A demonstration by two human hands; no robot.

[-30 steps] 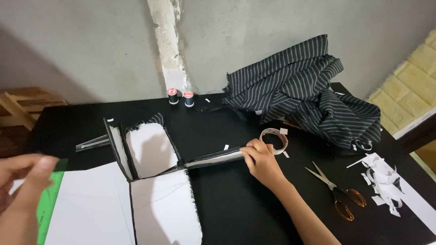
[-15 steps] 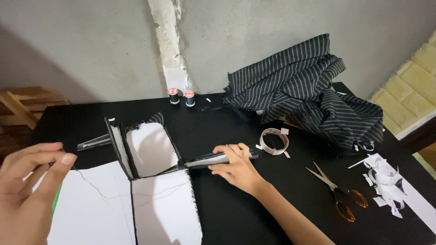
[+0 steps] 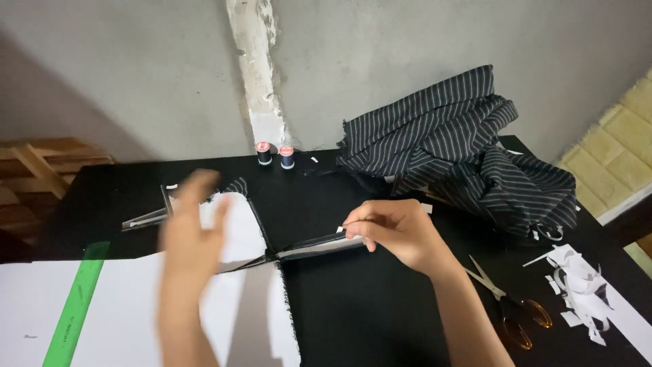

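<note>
The right hand (image 3: 397,231) pinches a small white tab (image 3: 340,229) at the end of a narrow folded strip (image 3: 316,246) of dark fabric, which lies on the black table (image 3: 380,319) and runs left to meet the white sheets (image 3: 136,319). By the look of it the step in hand is fixing that tab onto the strip — the next move would call for a steady, precise press at the strip's tip. The left hand (image 3: 193,234) is raised and blurred, fingers spread, gripping nothing. The sheets are flat and matte, one edged in frayed dark cloth. Beside them lies a green ruler (image 3: 71,306). Striped cloth (image 3: 462,149) sits crumpled at the back — soft, heavy folds. Scissors (image 3: 506,306) and curled paper scraps (image 3: 584,289) lie to the right, two thread spools (image 3: 275,155) by the wall.
</note>
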